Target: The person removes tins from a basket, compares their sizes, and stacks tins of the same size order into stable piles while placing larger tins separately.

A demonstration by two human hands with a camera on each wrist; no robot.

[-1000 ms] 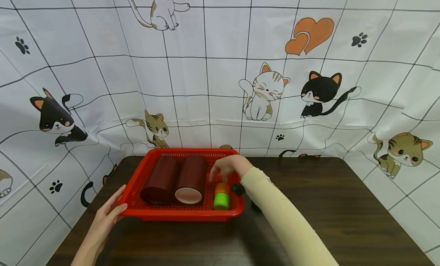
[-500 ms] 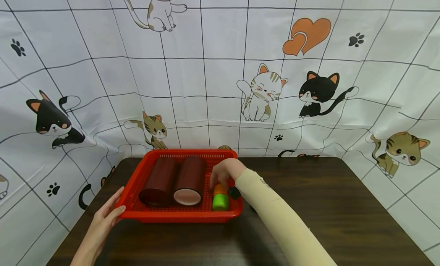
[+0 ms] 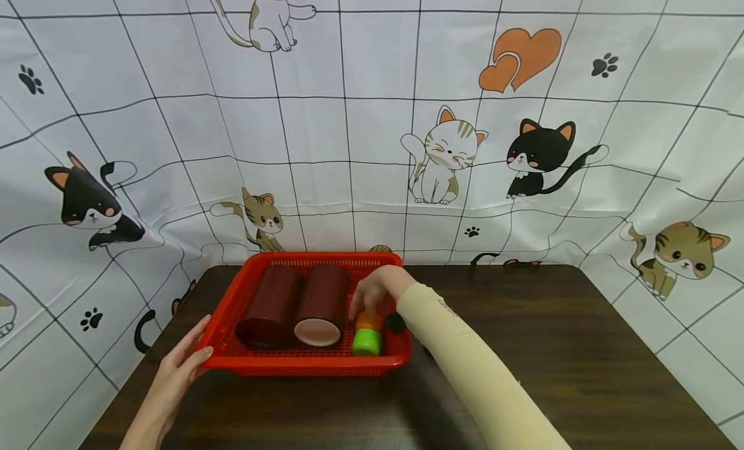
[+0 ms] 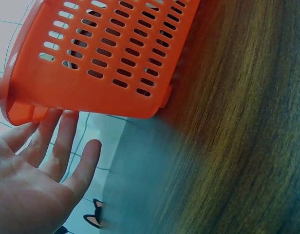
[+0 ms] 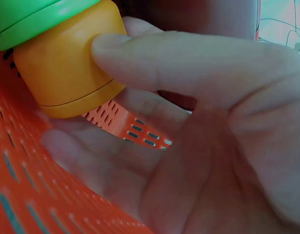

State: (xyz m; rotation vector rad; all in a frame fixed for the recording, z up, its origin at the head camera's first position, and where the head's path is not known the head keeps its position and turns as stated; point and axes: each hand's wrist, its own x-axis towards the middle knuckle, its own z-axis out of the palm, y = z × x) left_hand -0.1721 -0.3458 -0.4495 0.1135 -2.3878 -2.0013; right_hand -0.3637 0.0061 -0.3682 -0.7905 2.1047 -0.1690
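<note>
A red plastic basket (image 3: 279, 363) stands on the table with a small orange-and-green container (image 3: 367, 342) lying in its right part. My right hand (image 3: 378, 288) reaches down into the basket and pinches the container's orange part. In the right wrist view, the thumb presses one side of the orange part (image 5: 62, 63) and fingers lie behind it. At the basket's left front corner my left hand (image 3: 174, 366) holds the rim, thumb on top. The left wrist view has its fingers (image 4: 67, 131) beneath the rim, against the slotted wall.
Two dark brown cylinders (image 3: 273, 305) lie side by side in the basket, left of the container. The nearer end of the right cylinder (image 3: 318, 332) is pale. The dark wooden table (image 3: 523, 327) extends to the right. A cat-print sheet (image 3: 360, 133) hangs behind it.
My right hand has lowered onto the orange-and-green container and taken hold of it. The container has shifted slightly left. My left hand stays on the basket rim.
</note>
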